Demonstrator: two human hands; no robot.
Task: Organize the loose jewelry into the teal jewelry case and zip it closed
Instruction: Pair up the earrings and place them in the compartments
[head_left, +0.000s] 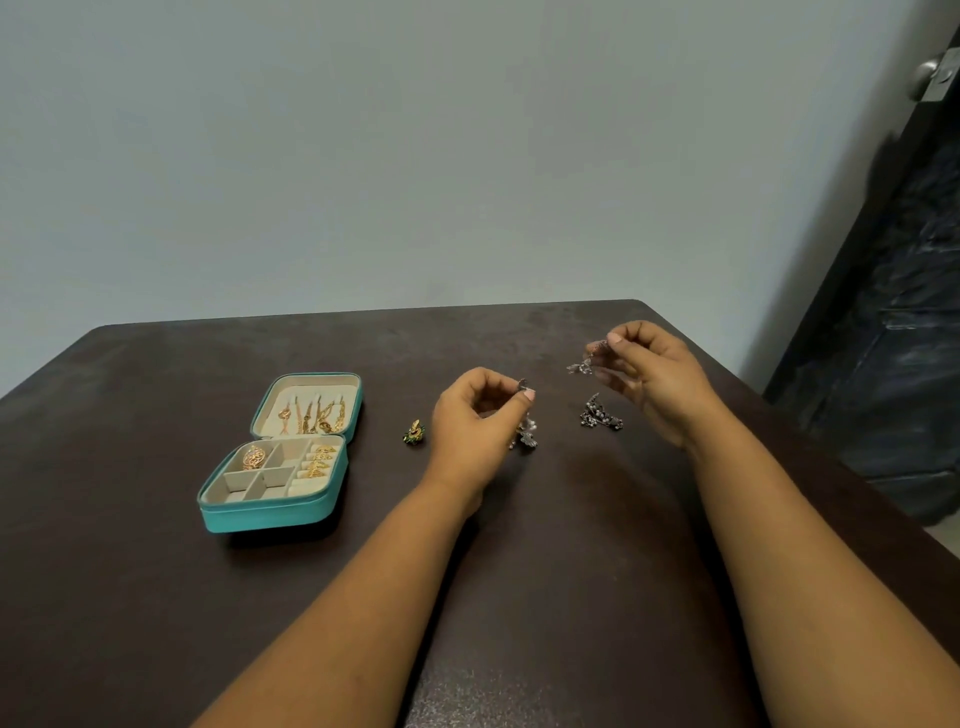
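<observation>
I see the square teal jewelry case (270, 512) lying open on the dark matte desk (156, 597). Left hand (475, 421) pinches one silver earring (524, 434); right hand (652, 371) pinches another silver piece (581, 367).

A dark table (519, 597) bears an open teal case (270, 512), a gold-green piece (414, 433) and a silver cluster (600, 414).

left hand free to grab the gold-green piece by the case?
Probably not yet: the left hand already pinches a silver earring. The gold-green piece lies uncovered just beside it on the table, so the path is free.
</observation>
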